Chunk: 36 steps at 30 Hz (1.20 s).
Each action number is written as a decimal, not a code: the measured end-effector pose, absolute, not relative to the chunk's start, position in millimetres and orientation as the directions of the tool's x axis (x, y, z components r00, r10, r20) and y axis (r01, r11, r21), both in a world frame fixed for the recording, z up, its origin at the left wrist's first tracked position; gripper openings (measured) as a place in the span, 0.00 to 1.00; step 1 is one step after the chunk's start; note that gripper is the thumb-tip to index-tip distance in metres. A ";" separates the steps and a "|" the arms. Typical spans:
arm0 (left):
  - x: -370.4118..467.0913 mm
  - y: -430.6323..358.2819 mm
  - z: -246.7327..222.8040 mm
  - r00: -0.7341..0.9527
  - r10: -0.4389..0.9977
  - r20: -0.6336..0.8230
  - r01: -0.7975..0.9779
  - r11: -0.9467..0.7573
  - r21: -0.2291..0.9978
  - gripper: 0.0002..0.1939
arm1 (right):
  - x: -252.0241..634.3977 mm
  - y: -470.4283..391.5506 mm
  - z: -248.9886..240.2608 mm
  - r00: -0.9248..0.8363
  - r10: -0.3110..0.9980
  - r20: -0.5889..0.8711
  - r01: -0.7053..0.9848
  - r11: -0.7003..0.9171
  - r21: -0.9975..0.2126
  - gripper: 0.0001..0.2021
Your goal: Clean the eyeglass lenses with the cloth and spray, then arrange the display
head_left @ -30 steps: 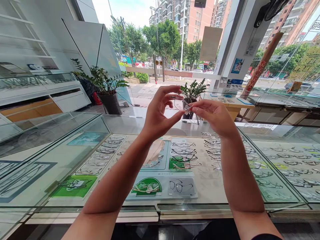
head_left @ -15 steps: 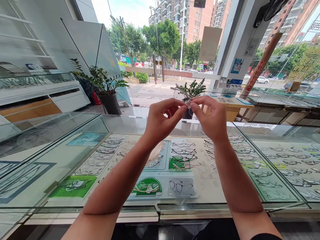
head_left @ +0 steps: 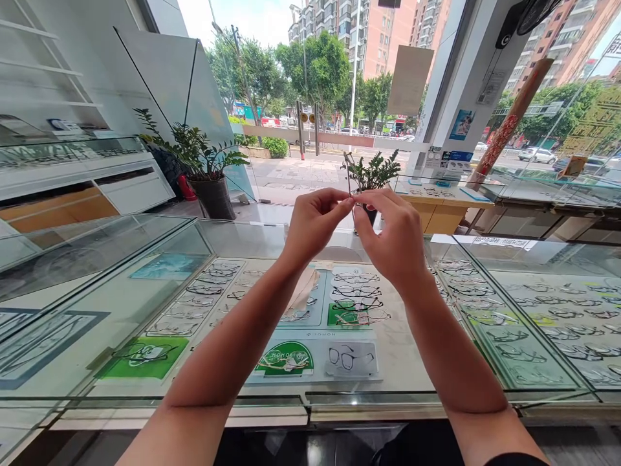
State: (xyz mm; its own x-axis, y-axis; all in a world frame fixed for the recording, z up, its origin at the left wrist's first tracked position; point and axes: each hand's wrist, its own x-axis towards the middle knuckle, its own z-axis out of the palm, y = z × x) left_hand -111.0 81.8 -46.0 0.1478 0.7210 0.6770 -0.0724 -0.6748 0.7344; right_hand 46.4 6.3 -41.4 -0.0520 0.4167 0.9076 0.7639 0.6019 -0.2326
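Observation:
A pair of eyeglasses [head_left: 348, 176] is held up above the counter, seen nearly edge-on, with a thin dark part pointing upward. My left hand [head_left: 315, 223] is closed, pinching it between thumb and fingertips. On the other side, my right hand [head_left: 394, 236] has its fingertips at the eyeglasses, thumb below and forefinger above. Most of the frame is hidden by my fingers or too thin to make out. Beneath my hands, a glass display case [head_left: 310, 400] holds rows of spectacle frames [head_left: 356, 291].
Inside the case lie green display cards [head_left: 145, 359] and a picture card of glasses [head_left: 352, 359]. Beyond the counter stand potted plants [head_left: 213, 194], a glass door [head_left: 308, 129] and a wooden table [head_left: 439, 210]. More display cases extend along both sides.
The eyeglasses have turned from showing a lens to nearly edge-on. My right hand has shifted left and rotated, its thumb dropping lower. My left hand has moved slightly.

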 end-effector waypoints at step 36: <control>-58.5 116.9 -140.4 0.590 0.798 0.123 0.804 -0.595 0.009 0.23 | 118.8 -122.7 -23.2 0.356 0.479 0.802 0.569 0.570 -0.593 0.17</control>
